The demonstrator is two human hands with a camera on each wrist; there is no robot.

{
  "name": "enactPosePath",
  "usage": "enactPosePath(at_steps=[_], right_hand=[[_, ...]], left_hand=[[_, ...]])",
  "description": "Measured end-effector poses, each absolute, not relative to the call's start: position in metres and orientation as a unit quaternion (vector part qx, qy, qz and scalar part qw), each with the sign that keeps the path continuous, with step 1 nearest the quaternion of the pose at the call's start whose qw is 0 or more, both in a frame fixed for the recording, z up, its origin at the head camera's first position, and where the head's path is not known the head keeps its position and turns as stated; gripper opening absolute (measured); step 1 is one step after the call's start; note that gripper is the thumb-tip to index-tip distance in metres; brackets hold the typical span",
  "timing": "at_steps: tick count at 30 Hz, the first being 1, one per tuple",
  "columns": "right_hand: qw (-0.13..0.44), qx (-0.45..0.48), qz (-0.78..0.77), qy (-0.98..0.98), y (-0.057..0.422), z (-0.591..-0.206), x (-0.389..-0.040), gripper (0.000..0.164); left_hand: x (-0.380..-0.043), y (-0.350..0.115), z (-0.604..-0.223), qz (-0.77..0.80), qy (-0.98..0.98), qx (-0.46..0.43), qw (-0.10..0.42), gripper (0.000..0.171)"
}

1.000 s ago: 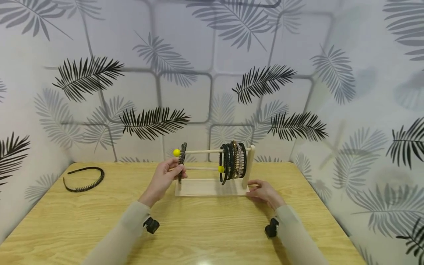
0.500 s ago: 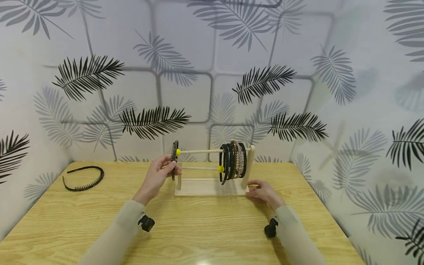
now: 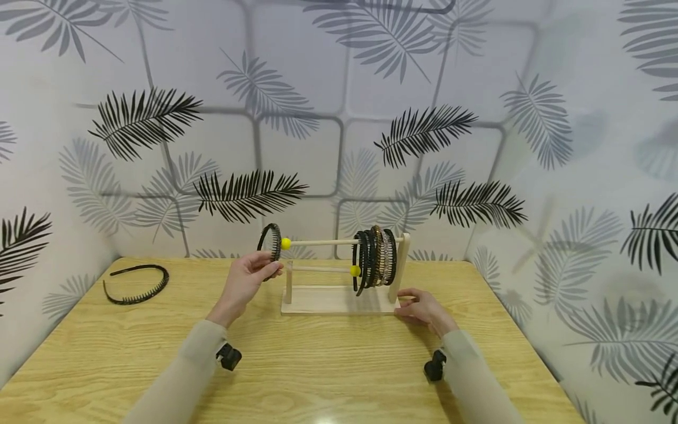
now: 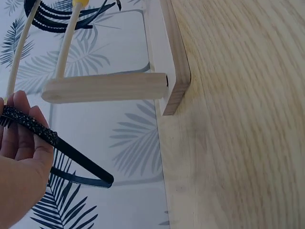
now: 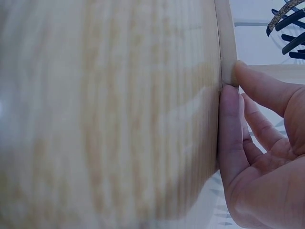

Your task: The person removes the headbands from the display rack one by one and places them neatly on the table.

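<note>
In the head view, my left hand (image 3: 241,287) pinches a black toothed headband (image 3: 277,242) just left of the yellow ball (image 3: 286,244) ending the upper rod of a wooden rack (image 3: 328,299). The left wrist view shows the headband's sparkly dark covering (image 4: 35,126) lying across the fingers, its smooth ends hanging free. My right hand (image 3: 425,310) holds the base's right front corner; in the right wrist view the thumb (image 5: 262,86) lies on the base and a finger on its edge. Several black, brown and glittery headbands (image 3: 376,259) hang bunched at the upper rod's right end.
Another black toothed headband (image 3: 129,302) lies on the wooden table (image 3: 328,365) at the far left. The rack's lower rod (image 3: 320,269) carries a second yellow ball (image 3: 355,271) at its right end. A leaf-patterned wall covering (image 3: 296,159) rises behind the table.
The left hand has drawn the headband leftward off the upper rod, past the yellow ball, and turned it so its curve shows. The right hand has stayed at the rack's corner.
</note>
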State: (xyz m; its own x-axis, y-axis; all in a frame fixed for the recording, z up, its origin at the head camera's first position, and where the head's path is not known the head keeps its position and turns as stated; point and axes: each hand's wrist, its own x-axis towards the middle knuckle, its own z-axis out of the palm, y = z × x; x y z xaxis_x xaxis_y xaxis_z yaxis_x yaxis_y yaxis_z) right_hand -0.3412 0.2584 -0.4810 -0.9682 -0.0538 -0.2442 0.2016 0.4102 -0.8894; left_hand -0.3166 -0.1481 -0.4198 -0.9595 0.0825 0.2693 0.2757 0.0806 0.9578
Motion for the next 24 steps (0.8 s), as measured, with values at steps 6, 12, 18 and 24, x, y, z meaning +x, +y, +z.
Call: enactPosePath(at_steps=[6, 12, 18, 24], right_hand=[[0.125, 0.051, -0.546, 0.827, 0.257, -0.481, -0.342, 0.055], [0.131, 0.051, -0.551, 0.823, 0.257, -0.482, -0.343, 0.056], [0.131, 0.055, -0.555, 0.820, 0.257, -0.481, -0.342, 0.055], [0.134, 0.053, -0.555, 0.819, 0.258, -0.480, -0.341, 0.055]], left_hand=[[-0.316, -0.157, -0.420, -0.640, -0.756, -0.094, 0.097, 0.038], [-0.318, -0.167, -0.424, -0.622, -0.773, -0.091, 0.089, 0.040], [-0.319, -0.176, -0.431, -0.616, -0.779, -0.094, 0.075, 0.040], [-0.318, -0.186, -0.440, -0.608, -0.788, -0.090, 0.040, 0.039]])
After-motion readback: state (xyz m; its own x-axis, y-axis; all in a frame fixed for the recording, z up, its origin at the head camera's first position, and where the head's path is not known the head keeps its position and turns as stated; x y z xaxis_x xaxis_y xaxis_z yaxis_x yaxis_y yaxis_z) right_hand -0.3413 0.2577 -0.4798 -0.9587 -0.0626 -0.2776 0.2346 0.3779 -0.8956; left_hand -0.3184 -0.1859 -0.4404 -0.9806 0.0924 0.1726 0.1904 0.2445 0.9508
